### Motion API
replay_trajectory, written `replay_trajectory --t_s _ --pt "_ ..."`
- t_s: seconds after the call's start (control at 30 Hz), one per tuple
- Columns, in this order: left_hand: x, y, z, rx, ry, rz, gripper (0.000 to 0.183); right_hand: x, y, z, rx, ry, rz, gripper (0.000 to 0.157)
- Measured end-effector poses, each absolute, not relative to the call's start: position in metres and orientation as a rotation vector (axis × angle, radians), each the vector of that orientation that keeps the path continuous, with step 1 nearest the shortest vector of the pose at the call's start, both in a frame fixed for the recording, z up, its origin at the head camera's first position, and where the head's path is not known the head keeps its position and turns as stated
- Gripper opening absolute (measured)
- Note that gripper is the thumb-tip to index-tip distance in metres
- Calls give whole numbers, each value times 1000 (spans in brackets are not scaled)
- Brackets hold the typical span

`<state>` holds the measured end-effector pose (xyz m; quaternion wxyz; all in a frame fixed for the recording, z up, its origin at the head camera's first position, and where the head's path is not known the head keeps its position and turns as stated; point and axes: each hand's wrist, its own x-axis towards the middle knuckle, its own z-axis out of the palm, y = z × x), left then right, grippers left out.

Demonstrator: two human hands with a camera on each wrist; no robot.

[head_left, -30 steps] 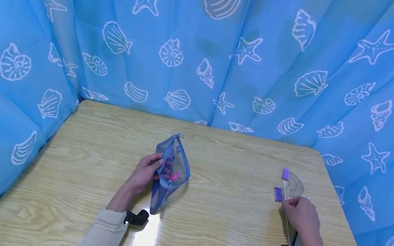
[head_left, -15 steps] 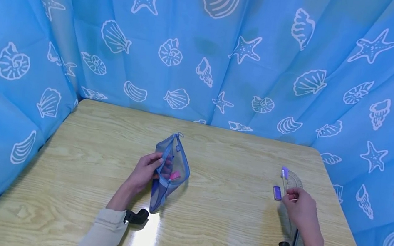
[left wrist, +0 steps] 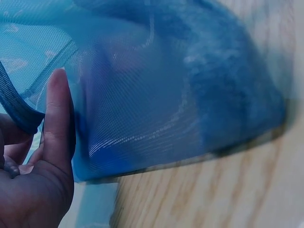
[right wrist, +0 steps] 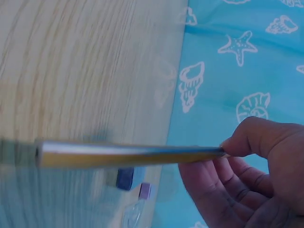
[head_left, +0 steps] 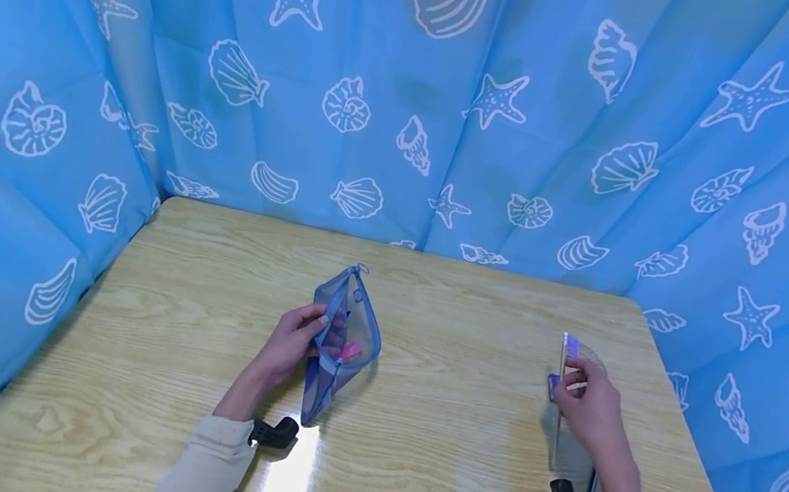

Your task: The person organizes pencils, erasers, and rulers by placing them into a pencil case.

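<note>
A blue mesh zipper pouch (head_left: 358,308) stands with its mouth spread wide, and a pink item (head_left: 350,351) shows inside it. My left hand (head_left: 292,341) grips the pouch's near-left rim, some fingers seen through the mesh. In the left wrist view one finger (left wrist: 59,114) lies straight along the mesh. On the right, my right hand (head_left: 592,404) pinches a long thin ruler (head_left: 554,437) between thumb and fingers, edge toward the head camera. In the right wrist view the ruler (right wrist: 128,156) looks shiny, silvery and yellowish.
A clear protractor (head_left: 598,359) lies partly behind the right hand. Beside it are two small purple blocks, one farther back (head_left: 573,347) and one nearer (head_left: 552,384). A dark slim item (head_left: 592,484) lies by the right wrist. Blue seashell curtains (head_left: 407,155) surround the wooden table (head_left: 431,419).
My right hand has lifted the ruler off the table, tipped it on edge and shifted it slightly left and away from me. The left hand and pouch stay put.
</note>
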<state>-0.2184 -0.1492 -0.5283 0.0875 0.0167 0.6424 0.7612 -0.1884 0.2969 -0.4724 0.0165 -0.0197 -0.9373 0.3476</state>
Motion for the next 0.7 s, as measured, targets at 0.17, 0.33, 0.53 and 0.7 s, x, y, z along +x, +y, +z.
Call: replay_trajectory --t_s 0.17,0.33,0.53,0.7 --pt "-220 -150 -530 48 1911 2270 32 -195 287 -473 10 -2851 1141 43" --pt "-219 -150 -530 50 1915 2273 32 -198 276 -476 105 -2772 1225 43" --pt "-218 -150 -528 32 1929 2264 32 -201 259 -481 181 -2722 1254 42" --pt "-218 -150 -527 15 1954 2266 31 -205 243 -484 188 -2662 1300 41"
